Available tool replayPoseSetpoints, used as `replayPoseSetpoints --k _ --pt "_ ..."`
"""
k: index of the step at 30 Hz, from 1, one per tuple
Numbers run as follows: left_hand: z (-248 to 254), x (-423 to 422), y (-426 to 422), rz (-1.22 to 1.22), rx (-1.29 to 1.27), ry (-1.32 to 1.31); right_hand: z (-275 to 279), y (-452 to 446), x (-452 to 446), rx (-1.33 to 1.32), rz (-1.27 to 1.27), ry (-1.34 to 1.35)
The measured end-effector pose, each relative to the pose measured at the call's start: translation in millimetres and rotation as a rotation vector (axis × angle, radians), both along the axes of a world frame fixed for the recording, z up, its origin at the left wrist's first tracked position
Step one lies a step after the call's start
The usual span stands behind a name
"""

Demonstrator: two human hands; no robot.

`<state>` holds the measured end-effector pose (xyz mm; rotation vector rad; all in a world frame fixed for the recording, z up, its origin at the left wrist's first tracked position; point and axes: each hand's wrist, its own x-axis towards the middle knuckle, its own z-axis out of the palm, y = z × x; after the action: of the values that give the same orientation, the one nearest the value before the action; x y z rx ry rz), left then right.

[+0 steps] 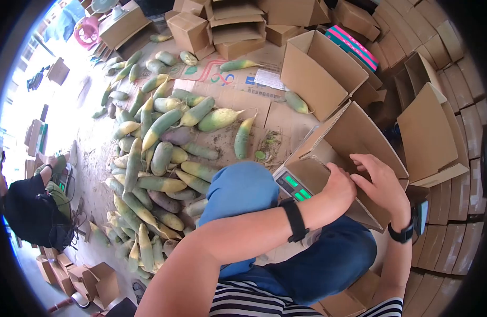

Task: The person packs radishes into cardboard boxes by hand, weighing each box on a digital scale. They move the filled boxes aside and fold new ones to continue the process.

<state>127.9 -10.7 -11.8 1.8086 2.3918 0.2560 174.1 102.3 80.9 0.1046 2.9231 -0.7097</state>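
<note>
My left hand (337,186) reaches across over an open cardboard carton (354,134), its fingers curled together. Anything small between those fingers is hidden. Close beside it, my right hand (380,179) hovers above the same carton with thumb and fingers apart and nothing visible in them. At the carton's near left side, a digital scale (292,185) shows lit green digits. Left of my knee lies a big pile of green and white radishes (161,158). A single radish (244,138) rests nearer the carton.
Another open carton (320,74) stands beyond, and one (431,137) is to the right. Stacked flat cartons (439,232) line the right side. More boxes (238,31) sit at the back. A person in dark clothing (29,211) is at the far left.
</note>
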Motion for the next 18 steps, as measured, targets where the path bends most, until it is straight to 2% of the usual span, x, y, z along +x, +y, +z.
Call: replayPoseSetpoints --k 2,4,7,10,12,14,16,17,18 --pt "4.5 -3.8 5.4 -0.038 -0.167 -0.074 15.3 -24.8 4.8 0.070 0.019 0.037" --pt "5.4 -4.8 0.4 -0.028 -0.159 -0.061 24.6 -43.3 8.1 0.315 0.105 0.211" --pt "1.0 -7.3 -5.9 -0.027 -0.135 -0.028 32.8 -61.1 11.5 0.212 0.064 0.246" --pt "-4.8 -9.7 -13.0 0.030 0.031 0.081 41.5 -72.9 18.9 0.075 -0.047 0.331" --pt "-1.8 -14.9 -15.4 0.050 0.107 0.036 63.5 -76.2 28.4 0.084 -0.062 0.487" --pt "2.9 -22.2 -24.0 0.022 0.311 -0.014 97.9 -83.6 46.2 0.073 -0.061 0.703" --pt "18.3 -25.2 -28.4 -0.038 0.396 -0.088 124.1 -105.0 70.3 0.003 -0.190 1.002" --pt "30.9 -24.8 -31.4 -0.079 0.392 -0.117 124.5 -97.5 83.4 0.131 -0.181 1.020" --pt "46.7 -38.6 -54.8 -0.042 0.497 -0.414 171.3 -75.5 92.8 0.088 0.276 0.883"
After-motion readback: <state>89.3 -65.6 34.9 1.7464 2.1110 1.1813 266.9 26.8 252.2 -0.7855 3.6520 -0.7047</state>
